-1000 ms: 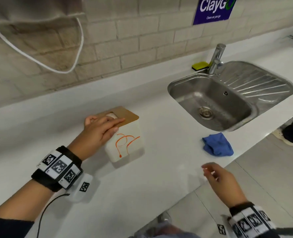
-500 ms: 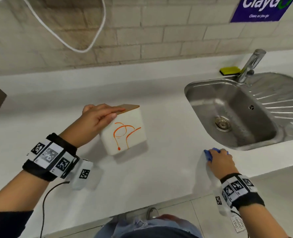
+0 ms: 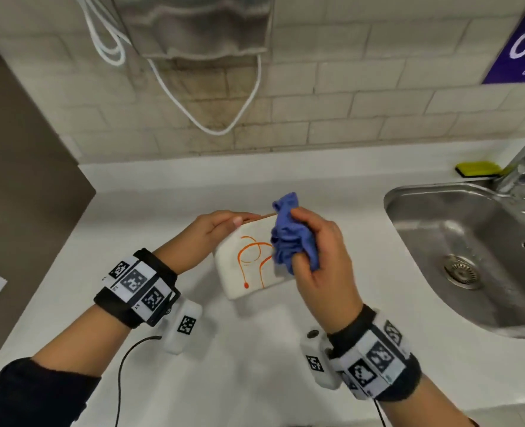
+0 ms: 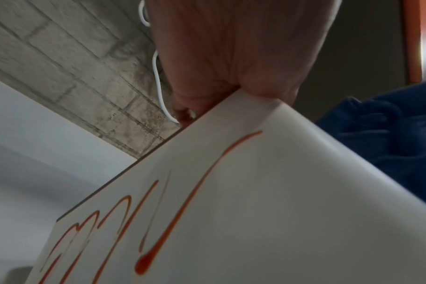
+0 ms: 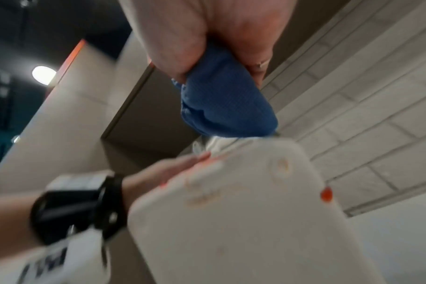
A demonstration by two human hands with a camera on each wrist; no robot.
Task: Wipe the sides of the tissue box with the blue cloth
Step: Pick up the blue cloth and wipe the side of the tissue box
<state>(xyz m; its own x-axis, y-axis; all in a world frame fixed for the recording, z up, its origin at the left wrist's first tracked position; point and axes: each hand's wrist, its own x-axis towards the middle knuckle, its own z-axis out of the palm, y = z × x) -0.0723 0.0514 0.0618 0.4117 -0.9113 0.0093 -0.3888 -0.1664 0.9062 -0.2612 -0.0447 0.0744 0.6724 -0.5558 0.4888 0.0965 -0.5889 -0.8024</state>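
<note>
The white tissue box [image 3: 239, 272], with orange squiggles on its sides and a brown lid, stands on the white counter [image 3: 255, 365]. My left hand [image 3: 215, 229] lies flat on its top, fingers straight, pressing it down; in the left wrist view the palm [image 4: 243, 57] sits on the box's upper edge [image 4: 231, 192]. My right hand [image 3: 316, 251] grips the bunched blue cloth [image 3: 289, 238] against the box's front right corner. The right wrist view shows the cloth [image 5: 226, 103] squeezed between fingers just above the box [image 5: 243, 211].
A steel sink [image 3: 470, 257] with a tap [image 3: 523, 161] lies to the right, a yellow sponge [image 3: 476, 169] behind it. A brick wall [image 3: 347, 103] with a hanging white cable [image 3: 193, 112] backs the counter. A dark panel [image 3: 18, 180] stands at the left.
My right hand picked the blue cloth off the counter by the sink and brought it left to the box's front right corner. My left hand stayed on the box top.
</note>
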